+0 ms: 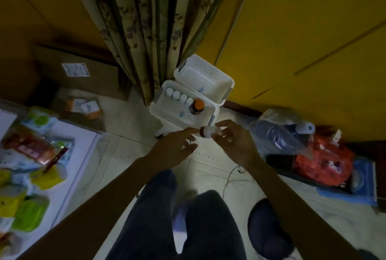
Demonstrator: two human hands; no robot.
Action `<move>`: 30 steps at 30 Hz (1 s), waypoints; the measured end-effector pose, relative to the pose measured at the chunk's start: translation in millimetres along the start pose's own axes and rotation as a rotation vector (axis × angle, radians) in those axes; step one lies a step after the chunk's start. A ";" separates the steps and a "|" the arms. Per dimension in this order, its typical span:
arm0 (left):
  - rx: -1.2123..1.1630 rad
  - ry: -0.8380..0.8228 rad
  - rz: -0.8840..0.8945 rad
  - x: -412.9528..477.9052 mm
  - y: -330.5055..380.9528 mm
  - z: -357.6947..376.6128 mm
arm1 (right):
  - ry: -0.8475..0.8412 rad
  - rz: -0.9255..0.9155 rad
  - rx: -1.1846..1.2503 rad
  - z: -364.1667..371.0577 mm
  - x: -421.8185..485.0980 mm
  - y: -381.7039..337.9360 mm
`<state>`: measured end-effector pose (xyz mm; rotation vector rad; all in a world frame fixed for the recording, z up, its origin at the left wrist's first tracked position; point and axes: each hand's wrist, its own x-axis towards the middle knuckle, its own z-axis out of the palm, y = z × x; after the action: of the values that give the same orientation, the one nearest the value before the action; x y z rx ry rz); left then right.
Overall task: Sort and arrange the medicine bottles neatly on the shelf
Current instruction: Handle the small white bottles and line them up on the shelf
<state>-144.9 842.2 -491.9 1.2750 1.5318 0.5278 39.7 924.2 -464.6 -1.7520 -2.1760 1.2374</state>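
Holding a small bottle [209, 131] sideways between them, both hands are meeting just in front of the near rim of the white shelf unit [183, 103]. The right hand [234, 142] is gripping the bottle's white end with thumb and fingers curled around it, while the left hand [177, 147] is reaching in with loosely spread fingers, one fingertip touching the bottle's brown end; whether it is truly gripping is unclear. The bottle is hanging in the air over the pale floor tiles [125, 151], just off the basket's front edge. Inside the lower basket [167, 111], four white-capped bottles [179, 95] are standing in a row along the far wall, with an orange-capped brown bottle [197, 107] ending the line at the right; the near half of that basket is lying mostly bare. The upper basket [205, 76] is sitting behind, pressing against the patterned curtain [150, 30]. To the left, a white surface [79, 140] crowded with packets is edging close, and to the right a plastic-wrapped bundle [279, 130] is lying near the yellow wall, leaving a bare strip of floor between, where the person's legs are standing.
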 end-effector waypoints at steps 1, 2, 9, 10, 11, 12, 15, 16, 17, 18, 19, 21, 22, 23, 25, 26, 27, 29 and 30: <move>0.016 -0.025 -0.012 12.3 -5.3 -0.2 | -0.003 -0.015 -0.079 -0.2 19.1 6.6; 0.041 -0.051 -0.023 23.3 -11.3 0.0 | -0.018 -0.026 -0.168 0.7 38.5 13.5; 0.199 -0.052 -0.058 86.6 -49.4 8.9 | -0.096 -0.224 -0.718 36.1 162.4 66.5; 0.185 -0.039 -0.068 94.6 -53.2 12.8 | -0.125 -0.263 -0.787 42.2 175.0 74.0; 0.159 -0.027 -0.081 103.0 -56.6 17.0 | -0.151 -0.299 -0.848 46.5 187.3 78.0; 0.125 -0.018 -0.102 111.9 -59.4 21.3 | -0.181 -0.331 -0.917 50.5 198.5 81.3; 0.004 0.026 -0.170 139.2 -66.6 36.6 | -0.191 -0.485 -1.133 64.0 218.8 89.7; -0.042 0.046 -0.207 149.1 -69.3 41.6 | -0.167 -0.510 -1.189 68.4 222.5 92.5; -0.095 0.070 -0.262 158.3 -71.6 46.4 | -0.138 -0.538 -1.221 71.5 226.1 94.1; -0.152 0.092 -0.330 167.0 -73.2 50.7 | -0.111 -0.564 -1.230 74.3 230.7 98.0; -0.205 0.108 -0.397 175.2 -74.7 54.7 | -0.101 -0.577 -1.216 76.5 234.8 104.2; -0.288 0.121 -0.498 191.1 -78.4 62.2 | -0.102 -0.580 -1.222 78.1 237.3 109.4; -0.305 0.123 -0.523 197.7 -80.0 65.4 | -0.108 -0.580 -1.228 79.3 238.6 112.9; -0.302 0.124 -0.533 202.6 -81.2 67.9 | -0.115 -0.580 -1.225 80.3 240.4 115.0; -0.269 0.127 -0.534 210.7 -83.3 71.4 | -0.148 -0.597 -1.226 80.3 240.4 117.9; -0.252 0.126 -0.534 213.1 -83.0 72.1 | -0.145 -0.621 -1.213 80.4 240.7 121.0; -0.235 0.129 -0.533 213.8 -81.6 72.1 | -0.130 -0.630 -1.178 79.3 239.6 119.3; -0.183 0.136 -0.514 209.1 -76.4 69.9 | -0.119 -0.614 -1.109 71.2 232.3 106.7; -0.142 0.146 -0.486 203.3 -72.8 67.9 | -0.122 -0.620 -1.082 65.4 228.1 99.1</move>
<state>-98.8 982.7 -663.3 0.7294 1.8171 0.4080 5.2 1085.3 -662.1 -0.9117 -3.3791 -0.0434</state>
